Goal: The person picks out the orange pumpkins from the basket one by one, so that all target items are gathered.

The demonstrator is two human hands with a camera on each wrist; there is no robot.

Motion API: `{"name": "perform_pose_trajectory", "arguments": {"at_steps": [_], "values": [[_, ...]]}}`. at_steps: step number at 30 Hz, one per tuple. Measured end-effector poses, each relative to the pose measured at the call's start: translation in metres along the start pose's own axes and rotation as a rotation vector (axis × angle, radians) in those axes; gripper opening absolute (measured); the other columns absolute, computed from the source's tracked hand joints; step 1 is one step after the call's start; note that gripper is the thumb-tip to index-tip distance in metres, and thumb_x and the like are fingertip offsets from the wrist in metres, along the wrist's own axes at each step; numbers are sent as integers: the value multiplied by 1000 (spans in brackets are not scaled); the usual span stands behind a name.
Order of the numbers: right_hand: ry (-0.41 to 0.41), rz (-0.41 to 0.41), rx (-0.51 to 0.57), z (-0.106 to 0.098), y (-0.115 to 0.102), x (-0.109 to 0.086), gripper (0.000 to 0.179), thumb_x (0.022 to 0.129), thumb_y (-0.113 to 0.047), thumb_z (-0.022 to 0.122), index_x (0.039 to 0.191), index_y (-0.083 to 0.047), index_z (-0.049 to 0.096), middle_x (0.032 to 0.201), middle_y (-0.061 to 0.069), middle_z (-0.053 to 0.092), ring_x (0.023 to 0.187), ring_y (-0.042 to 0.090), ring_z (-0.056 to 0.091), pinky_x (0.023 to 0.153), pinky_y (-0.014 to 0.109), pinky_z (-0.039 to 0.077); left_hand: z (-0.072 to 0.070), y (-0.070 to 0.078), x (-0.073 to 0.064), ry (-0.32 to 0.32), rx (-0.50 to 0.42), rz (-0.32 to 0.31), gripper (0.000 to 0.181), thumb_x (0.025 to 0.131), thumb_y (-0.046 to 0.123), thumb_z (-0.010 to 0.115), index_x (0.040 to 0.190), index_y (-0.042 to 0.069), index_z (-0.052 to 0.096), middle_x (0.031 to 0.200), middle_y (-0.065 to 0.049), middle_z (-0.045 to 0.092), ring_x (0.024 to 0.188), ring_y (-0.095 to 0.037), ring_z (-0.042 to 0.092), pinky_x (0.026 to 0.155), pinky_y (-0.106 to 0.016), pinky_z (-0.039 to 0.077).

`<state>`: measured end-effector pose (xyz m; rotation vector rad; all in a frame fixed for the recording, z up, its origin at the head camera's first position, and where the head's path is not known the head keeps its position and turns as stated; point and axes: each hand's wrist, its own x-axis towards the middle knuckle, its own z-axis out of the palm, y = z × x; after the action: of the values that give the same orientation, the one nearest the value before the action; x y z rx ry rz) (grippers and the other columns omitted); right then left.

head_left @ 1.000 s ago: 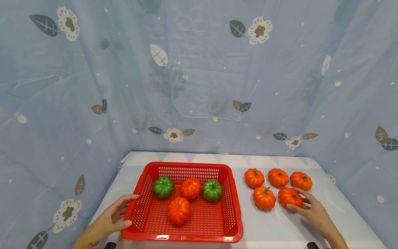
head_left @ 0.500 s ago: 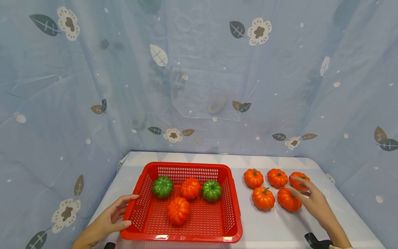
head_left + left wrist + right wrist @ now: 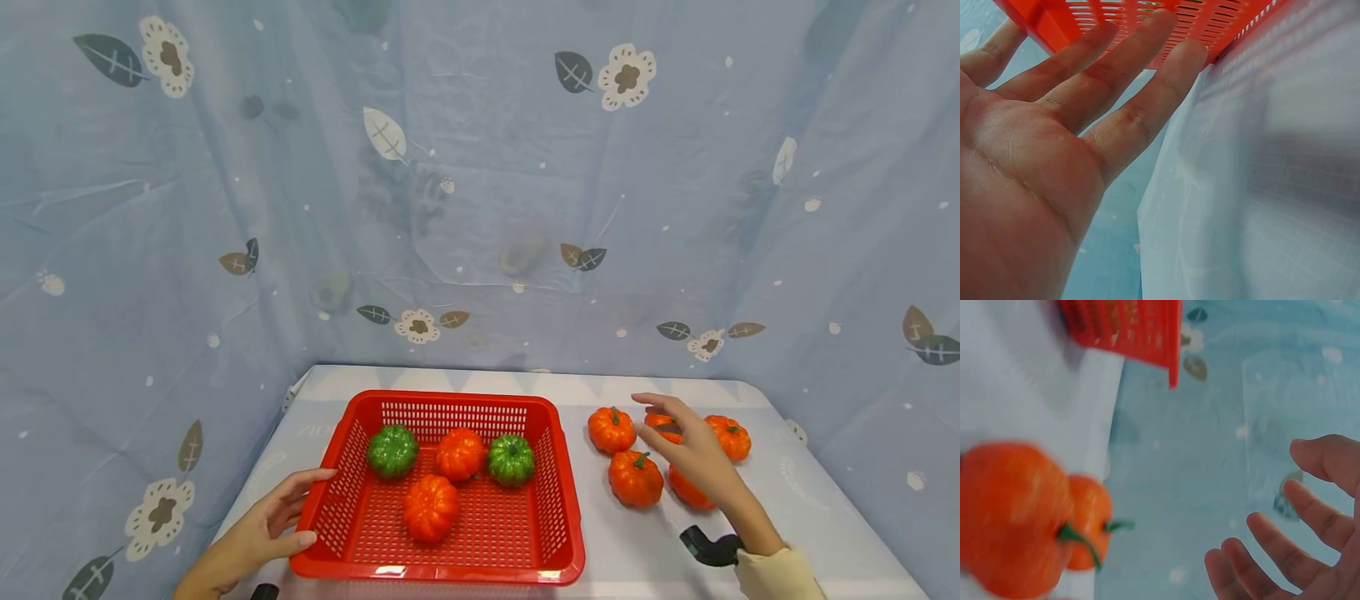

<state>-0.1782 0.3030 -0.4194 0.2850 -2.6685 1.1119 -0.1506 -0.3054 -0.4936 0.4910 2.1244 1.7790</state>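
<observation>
A red plastic basket (image 3: 435, 570) holds two green pumpkins (image 3: 393, 451) and two orange pumpkins (image 3: 431, 508). At its left side, my left hand (image 3: 262, 525) touches the rim with thumb and fingertips; in the left wrist view its long fingers (image 3: 1129, 125) lie nearly straight against the slotted wall. My right hand (image 3: 693, 454) hovers over a group of orange pumpkins right of the basket, fingers spread and holding nothing. It partly hides the back middle pumpkin (image 3: 662, 427) and the front right pumpkin (image 3: 688, 492). A front pumpkin (image 3: 636, 479) with a green stem is fully visible.
The white table (image 3: 615, 550) carries everything. Another orange pumpkin (image 3: 611, 430) lies near the basket's right wall, and one more pumpkin (image 3: 731, 437) sits at the far right. A blue patterned curtain (image 3: 480, 208) closes off the back and sides.
My right hand has let go of the front right pumpkin, lifted, and moved left and back over the group. The left hand and basket have stayed in place.
</observation>
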Motion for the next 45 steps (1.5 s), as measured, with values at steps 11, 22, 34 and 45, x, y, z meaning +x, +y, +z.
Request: {"name": "perform_pose_trajectory", "arguments": {"at_steps": [11,22,34,45], "values": [[-119,-120,115,42,-39,32,49,96,-36,74,142,-27,58,141,3,58,117,30,63,88,46,59,-2,-2,-1,-35,-20,33,64,101,-1,55,158,8,28,152,-20,41,124,-30,57,97,-42,55],[-270,-355,160,85,-89,57,44,98,-34,72,139,-22,61,137,-4,61,116,24,62,93,47,56,-2,-3,1,-32,-13,63,64,100,-2,56,158,6,29,151,-24,39,124,-29,57,98,-40,54],[-513,-428,97,141,-127,61,50,96,-36,74,142,-24,58,141,-5,59,126,17,56,104,43,49,-3,-4,-1,-55,-35,88,65,100,-5,54,158,5,28,151,-23,40,124,-32,57,97,-43,55],[-754,-640,-120,187,-148,64,61,88,-30,83,143,-23,59,146,-11,55,137,9,46,114,34,37,-2,-2,-1,-53,-43,86,65,100,-5,55,158,5,28,151,-23,41,124,-32,58,96,-43,55]]}}
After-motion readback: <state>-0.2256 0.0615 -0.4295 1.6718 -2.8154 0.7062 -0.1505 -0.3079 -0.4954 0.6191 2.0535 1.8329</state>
